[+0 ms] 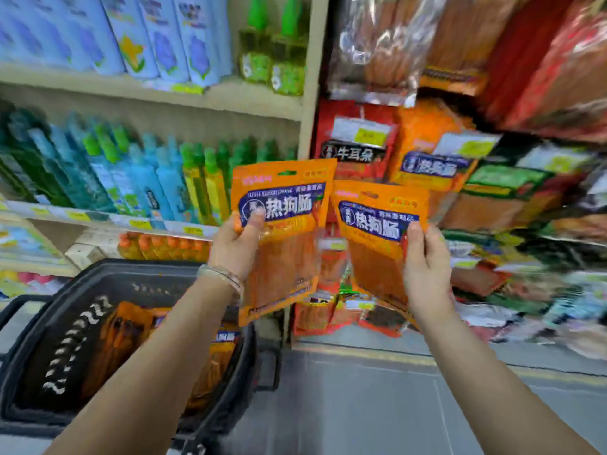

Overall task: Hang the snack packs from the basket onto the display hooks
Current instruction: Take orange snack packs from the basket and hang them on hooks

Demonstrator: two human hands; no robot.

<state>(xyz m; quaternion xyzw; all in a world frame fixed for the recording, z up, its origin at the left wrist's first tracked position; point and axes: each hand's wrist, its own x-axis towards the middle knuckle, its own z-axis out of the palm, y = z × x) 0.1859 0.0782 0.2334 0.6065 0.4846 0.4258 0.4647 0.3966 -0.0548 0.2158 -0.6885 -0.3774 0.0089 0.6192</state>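
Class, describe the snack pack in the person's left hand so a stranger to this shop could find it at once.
Start at the dark basket; above it the left hand holds an orange snack pack before the shelves of bottles. Unlike the matching pack in the right hand, it sits higher and nearer the bottles.

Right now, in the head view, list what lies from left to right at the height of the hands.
shelf bottles → left hand → left snack pack → right snack pack → right hand → hanging packs on the display
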